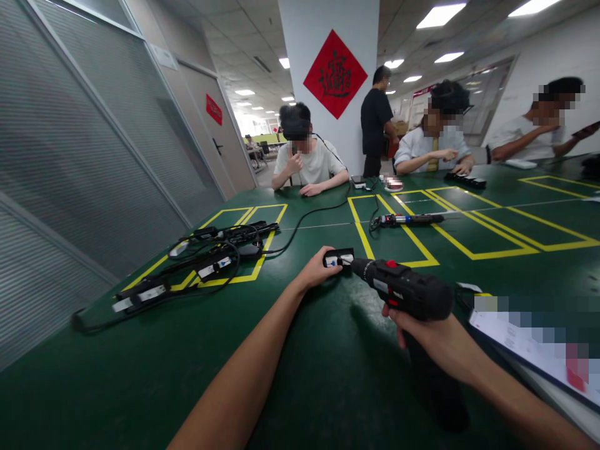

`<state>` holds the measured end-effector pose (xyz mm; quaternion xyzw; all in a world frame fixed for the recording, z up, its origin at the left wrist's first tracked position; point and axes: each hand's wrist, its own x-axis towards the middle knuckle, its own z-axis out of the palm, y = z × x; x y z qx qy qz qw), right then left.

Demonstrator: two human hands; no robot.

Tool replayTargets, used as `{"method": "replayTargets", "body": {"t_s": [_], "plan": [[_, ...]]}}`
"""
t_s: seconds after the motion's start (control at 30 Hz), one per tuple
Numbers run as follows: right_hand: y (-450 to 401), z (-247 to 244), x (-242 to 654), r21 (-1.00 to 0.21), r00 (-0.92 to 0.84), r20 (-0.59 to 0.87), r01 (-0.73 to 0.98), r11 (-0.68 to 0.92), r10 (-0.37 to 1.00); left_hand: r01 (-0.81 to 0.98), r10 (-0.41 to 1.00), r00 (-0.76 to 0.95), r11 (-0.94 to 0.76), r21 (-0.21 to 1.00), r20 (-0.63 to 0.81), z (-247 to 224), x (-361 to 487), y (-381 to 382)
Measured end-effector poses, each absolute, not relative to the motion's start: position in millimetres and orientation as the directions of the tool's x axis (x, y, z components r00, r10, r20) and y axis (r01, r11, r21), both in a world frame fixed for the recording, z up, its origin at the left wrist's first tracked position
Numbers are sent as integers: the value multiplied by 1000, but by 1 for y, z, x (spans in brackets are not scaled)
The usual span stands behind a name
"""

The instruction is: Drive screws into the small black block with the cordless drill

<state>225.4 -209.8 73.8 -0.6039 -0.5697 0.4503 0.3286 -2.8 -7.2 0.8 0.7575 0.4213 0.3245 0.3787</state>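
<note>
My left hand point(315, 270) grips a small black housing point(347, 252) with white and blue parts inside, low over or on the green table. A black cordless drill point(409, 289) with red details is in my right hand point(429, 337), fingers wrapped round its handle. The drill points left, and its bit tip reaches the open face of the housing. Whether the bit touches a screw is too small to tell. My palm and forearm hide part of the drill's grip.
Black bars and tangled cables point(220, 250) lie to the left. A pen-shaped tool point(407, 219) rests beyond the drill, within yellow tape outlines point(482, 257). A phone or tablet point(534, 350) lies at right. Several people sit or stand across the table point(319, 362).
</note>
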Motion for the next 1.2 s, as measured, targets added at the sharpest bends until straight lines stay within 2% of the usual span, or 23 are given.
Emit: {"method": "replayTargets", "body": {"t_s": [0.4, 1.0, 1.2], "plan": [[-210, 79, 223, -912, -76, -153, 395, -111, 985, 421, 885, 424, -380, 824, 192, 1, -2, -8], [-211, 81, 223, -893, -42, -213, 414, -177, 976, 427, 881, 431, -388, 817, 193, 0, -3, -7], [-212, 79, 225, -915, -79, -161, 385, -119, 984, 436, 879, 432, -400, 806, 203, 1, -3, -8]]}}
